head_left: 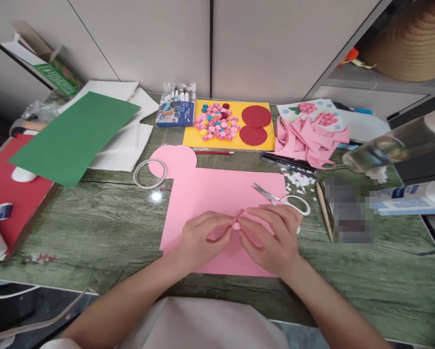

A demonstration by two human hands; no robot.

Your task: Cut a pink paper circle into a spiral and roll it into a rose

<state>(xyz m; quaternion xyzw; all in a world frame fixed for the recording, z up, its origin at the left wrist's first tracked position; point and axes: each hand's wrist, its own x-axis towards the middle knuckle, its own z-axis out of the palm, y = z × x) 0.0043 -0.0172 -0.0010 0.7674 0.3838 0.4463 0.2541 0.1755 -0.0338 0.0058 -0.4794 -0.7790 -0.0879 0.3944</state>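
Here, a small pink paper piece (236, 226) sits pinched in the fingertips of my left hand (202, 237) and right hand (280, 237), above the pink sheet (206, 194) on the desk (104, 218). Likely featherlight, pliable, easily creased; best gripped lightly by its edges.

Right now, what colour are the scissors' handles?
White; the scissors show best in the head view.
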